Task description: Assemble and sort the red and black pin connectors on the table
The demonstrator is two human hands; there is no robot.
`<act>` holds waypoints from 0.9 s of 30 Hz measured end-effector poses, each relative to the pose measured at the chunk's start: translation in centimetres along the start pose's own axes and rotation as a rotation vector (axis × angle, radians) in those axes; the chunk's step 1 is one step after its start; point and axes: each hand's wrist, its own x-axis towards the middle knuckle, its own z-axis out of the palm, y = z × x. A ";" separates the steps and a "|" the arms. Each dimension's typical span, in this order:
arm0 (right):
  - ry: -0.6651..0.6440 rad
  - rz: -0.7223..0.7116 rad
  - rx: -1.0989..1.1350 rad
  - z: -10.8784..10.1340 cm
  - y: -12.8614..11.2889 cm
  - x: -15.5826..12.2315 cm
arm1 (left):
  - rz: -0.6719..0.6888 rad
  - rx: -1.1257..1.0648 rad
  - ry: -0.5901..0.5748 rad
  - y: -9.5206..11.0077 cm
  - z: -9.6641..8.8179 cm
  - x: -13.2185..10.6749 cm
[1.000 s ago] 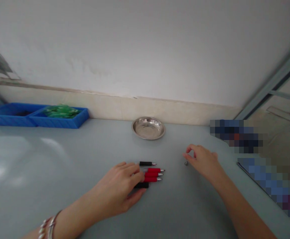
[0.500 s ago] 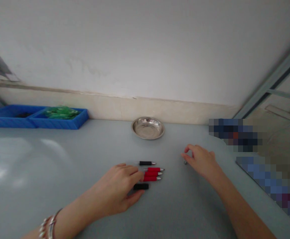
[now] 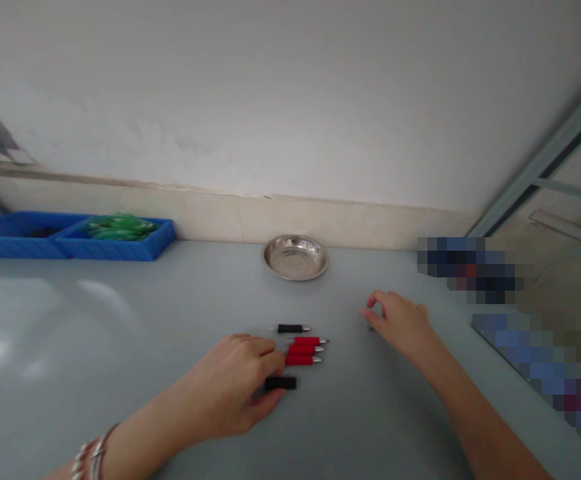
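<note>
Beyond the red pens [image 3: 303, 350], a steel dish [image 3: 295, 258] sits near the wall [image 3: 270, 120].

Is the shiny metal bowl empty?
Yes, empty. Inside the round steel bowl there is only bare, shiny metal; the red pen-like pieces lie outside it on the table, by the left hand.

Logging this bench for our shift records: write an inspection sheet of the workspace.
Surface: grey tabletop, glossy, with glare at left.
Job's things: red and black pen-like pieces; small metal piece.
Clutter: pixelated items at right, too blurred to identify.
Hands: left hand beside the pen-like pieces; right hand with fingers over the metal piece.
Cables: nothing seen.
Surroundings: steel dish, blue divided tray holding green items, white wall.
</note>
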 end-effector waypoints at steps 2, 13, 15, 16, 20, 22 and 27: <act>-0.005 -0.001 0.001 0.0 0.0 0.0 | -0.004 0.004 0.000 0.0 0.0 0.0; 0.065 -0.020 0.033 -0.3 -0.3 -0.2 | 0.003 0.000 -0.036 0.2 -0.1 0.1; 0.076 -0.023 0.049 -0.4 -0.3 -0.2 | 0.001 0.004 -0.042 0.1 -0.1 0.1; 0.078 -0.027 0.057 -0.4 -0.3 -0.1 | 0.001 0.006 -0.047 0.1 0.0 0.1; 0.039 -0.040 0.127 -0.7 0.1 0.5 | -0.002 0.001 -0.062 0.1 0.0 0.1; -0.032 -0.061 0.225 -1.4 0.1 0.1 | -0.005 -0.003 -0.064 0.2 -0.1 0.1; -0.259 -0.414 0.410 -3.6 0.4 -5.1 | -0.006 -0.017 -0.073 0.3 -0.4 0.1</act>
